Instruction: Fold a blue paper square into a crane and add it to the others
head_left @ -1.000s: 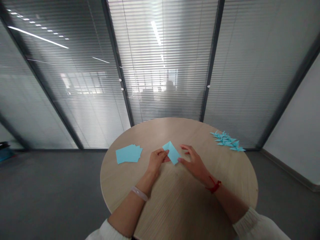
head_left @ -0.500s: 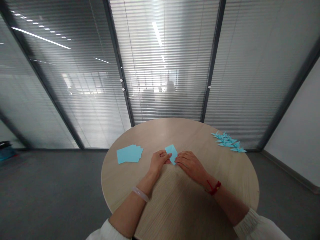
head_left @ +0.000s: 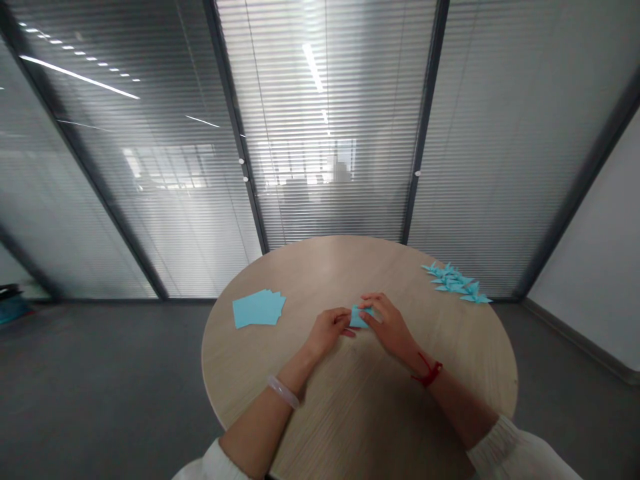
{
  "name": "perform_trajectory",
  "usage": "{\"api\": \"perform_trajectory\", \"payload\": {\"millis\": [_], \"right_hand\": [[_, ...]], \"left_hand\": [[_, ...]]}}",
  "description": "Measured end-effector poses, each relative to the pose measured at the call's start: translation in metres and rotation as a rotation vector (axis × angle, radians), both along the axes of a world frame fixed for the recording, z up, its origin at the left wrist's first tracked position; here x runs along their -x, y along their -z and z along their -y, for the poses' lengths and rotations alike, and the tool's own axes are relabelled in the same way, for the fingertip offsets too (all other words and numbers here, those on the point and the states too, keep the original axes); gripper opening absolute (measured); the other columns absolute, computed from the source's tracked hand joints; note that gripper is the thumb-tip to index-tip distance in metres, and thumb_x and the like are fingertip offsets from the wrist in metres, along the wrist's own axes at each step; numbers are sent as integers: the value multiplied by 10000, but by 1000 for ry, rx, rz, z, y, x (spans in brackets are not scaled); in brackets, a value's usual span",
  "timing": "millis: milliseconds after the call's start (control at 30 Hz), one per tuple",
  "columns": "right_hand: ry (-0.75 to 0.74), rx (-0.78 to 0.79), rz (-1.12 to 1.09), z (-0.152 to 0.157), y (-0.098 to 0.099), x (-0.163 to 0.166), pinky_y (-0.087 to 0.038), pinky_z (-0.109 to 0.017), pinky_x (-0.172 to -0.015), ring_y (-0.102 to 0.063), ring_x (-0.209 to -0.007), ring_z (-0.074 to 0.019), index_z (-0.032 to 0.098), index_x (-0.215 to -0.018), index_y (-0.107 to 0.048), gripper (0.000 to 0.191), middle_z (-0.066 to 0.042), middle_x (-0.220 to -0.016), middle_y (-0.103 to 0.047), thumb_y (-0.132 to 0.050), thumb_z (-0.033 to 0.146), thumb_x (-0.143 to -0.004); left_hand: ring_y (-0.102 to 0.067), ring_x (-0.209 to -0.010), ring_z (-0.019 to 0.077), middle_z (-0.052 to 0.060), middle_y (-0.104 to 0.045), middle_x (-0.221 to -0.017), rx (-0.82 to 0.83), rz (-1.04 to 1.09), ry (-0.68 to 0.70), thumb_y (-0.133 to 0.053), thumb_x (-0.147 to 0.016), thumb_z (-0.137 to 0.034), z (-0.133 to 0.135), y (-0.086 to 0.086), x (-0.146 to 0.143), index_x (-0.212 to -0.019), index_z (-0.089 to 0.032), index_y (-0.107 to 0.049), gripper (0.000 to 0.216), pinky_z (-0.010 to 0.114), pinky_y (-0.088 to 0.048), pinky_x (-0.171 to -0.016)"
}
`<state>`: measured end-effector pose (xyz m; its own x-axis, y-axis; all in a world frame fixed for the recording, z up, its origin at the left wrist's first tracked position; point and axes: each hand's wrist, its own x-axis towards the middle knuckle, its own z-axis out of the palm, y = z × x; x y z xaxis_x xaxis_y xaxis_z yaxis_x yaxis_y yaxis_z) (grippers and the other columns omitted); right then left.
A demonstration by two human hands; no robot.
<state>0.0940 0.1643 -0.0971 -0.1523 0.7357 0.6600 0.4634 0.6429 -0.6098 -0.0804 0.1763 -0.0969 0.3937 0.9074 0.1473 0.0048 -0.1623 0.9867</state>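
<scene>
A small folded piece of light-blue origami paper lies between my hands near the middle of the round table. My left hand grips its left edge with thumb and fingers closed. From the right, my right hand has its thumb and fingers on the paper's right side, covering part of it. The fold's exact shape is partly hidden by the fingers. To the left lies a fanned stack of blue paper sheets. Toward the far right edge sits a cluster of folded blue paper cranes.
The round wooden table reaches close to a glass partition with blinds. Dark frame posts divide the glass. A white wall stands at the right. On the floor at far left is a blue and black object.
The blue paper has shifted right and turned, and less of it shows. My left hand has moved right with it. My right hand's fingers have lifted and curled over the paper.
</scene>
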Motion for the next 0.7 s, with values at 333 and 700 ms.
{"api": "perform_trajectory", "payload": {"millis": [333, 700], "right_hand": [[-14, 292, -220, 1, -3, 3, -492, -311, -763, -632, -847, -190, 200, -956, -608, 249, -54, -926, -678, -590, 380, -785], [-6, 326, -163, 1, -5, 2, -479, -324, -773, -637, -836, -201, 198, -904, -676, 237, -58, -902, -706, -579, 380, -788]], "left_hand": [[-616, -662, 173, 42, -647, -716, -1, -6, -34, -600, -721, -579, 5, -4, -4, -791, -119, -661, 469, 323, -535, -664], [-656, -666, 184, 59, -703, -774, -46, -125, -88, -636, -710, -461, 7, -5, -3, -827, -138, -675, 346, 296, -516, -674]]}}
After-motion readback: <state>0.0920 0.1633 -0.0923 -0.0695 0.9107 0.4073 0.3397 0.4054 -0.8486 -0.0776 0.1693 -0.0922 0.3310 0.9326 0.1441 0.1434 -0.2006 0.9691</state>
